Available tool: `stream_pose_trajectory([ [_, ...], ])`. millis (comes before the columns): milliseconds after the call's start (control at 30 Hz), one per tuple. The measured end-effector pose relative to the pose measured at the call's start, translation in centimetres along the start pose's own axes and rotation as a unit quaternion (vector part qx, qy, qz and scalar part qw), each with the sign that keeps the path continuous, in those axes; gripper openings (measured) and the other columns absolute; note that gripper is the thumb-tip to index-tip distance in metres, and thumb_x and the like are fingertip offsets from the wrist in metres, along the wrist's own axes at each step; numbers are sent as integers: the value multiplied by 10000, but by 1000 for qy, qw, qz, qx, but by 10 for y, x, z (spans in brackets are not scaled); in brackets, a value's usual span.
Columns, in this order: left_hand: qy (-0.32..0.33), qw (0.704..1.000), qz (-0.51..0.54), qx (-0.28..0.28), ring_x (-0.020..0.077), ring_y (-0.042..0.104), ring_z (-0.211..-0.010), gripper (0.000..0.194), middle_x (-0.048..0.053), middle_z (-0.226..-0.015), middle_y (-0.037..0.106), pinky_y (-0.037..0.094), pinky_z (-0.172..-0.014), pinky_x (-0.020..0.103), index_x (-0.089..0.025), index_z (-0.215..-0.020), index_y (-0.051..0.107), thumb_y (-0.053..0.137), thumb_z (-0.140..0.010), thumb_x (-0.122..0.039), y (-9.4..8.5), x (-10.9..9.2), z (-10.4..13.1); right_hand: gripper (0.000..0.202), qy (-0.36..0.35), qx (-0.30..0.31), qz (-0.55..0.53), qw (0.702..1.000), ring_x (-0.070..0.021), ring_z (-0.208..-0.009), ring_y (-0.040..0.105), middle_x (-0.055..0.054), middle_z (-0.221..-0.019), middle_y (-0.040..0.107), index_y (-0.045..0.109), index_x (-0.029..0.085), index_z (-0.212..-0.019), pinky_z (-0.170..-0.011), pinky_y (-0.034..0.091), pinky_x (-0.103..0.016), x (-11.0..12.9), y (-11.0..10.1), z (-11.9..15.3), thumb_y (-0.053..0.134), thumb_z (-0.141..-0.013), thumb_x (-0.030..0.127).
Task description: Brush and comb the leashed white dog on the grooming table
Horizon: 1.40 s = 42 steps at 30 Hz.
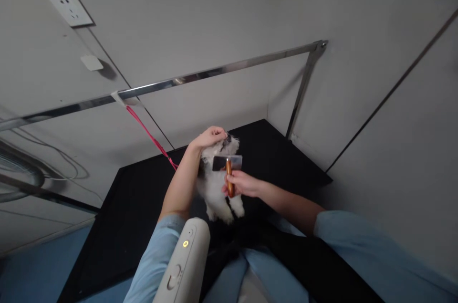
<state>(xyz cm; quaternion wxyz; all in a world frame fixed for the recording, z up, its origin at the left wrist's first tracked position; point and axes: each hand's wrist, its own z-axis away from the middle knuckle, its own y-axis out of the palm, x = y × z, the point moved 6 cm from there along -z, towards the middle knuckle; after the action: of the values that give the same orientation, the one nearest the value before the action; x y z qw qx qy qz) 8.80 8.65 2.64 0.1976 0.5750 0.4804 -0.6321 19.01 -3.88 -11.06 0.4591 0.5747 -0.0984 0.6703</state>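
I noted a glossy, smooth, wood-like finish on the handle (229, 183) of the brush (229, 169) I held; its head (219, 163) looked shiny. The dog's coat (211, 186) appeared fluffy. The rail (222, 70) was polished metal; the tabletop (143, 207), matt. The wall socket (69, 8) looked like smooth plastic. My 2 sleeves (350, 231) were matt cloth.

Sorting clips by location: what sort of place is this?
Probably a pet grooming room: a dog on a black table, a pink leash hanging from a metal bar, a brush in the right hand.
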Motion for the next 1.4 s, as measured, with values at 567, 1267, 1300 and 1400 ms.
stream_pose_trajectory([
  [567,-11,997,60,-52,68,414,-460,396,-23,-522,518,293,-483,213,-140,-602,605,800,-681,-475,-8,4,23,352,-66,105,10,992,-150,-637,699,-48,-768,719,481,181,-909,-579,522,-237,6,14,4,686,-861,464],
  [1267,-12,986,123,-116,111,572,-544,502,42,-637,682,409,-523,204,-138,-560,567,871,-566,-537,-29,7,54,259,-117,48,54,990,-124,-578,629,-2,-691,662,449,211,-924,-539,458,-223,9,27,-15,580,-933,434],
  [1300,-12,985,124,-122,115,580,-553,505,41,-630,679,415,-528,207,-140,-556,560,875,-557,-534,-31,7,55,240,-117,19,73,990,-117,-522,577,18,-631,622,448,222,-917,-503,422,-225,2,24,-19,580,-933,422],
  [1400,-16,978,145,-147,131,606,-587,510,41,-643,682,444,-550,223,-150,-551,527,868,-554,-529,-37,11,55,211,-20,30,106,994,-109,-415,402,68,-530,473,470,252,-931,-444,336,-263,-45,24,-19,651,-873,341],
])
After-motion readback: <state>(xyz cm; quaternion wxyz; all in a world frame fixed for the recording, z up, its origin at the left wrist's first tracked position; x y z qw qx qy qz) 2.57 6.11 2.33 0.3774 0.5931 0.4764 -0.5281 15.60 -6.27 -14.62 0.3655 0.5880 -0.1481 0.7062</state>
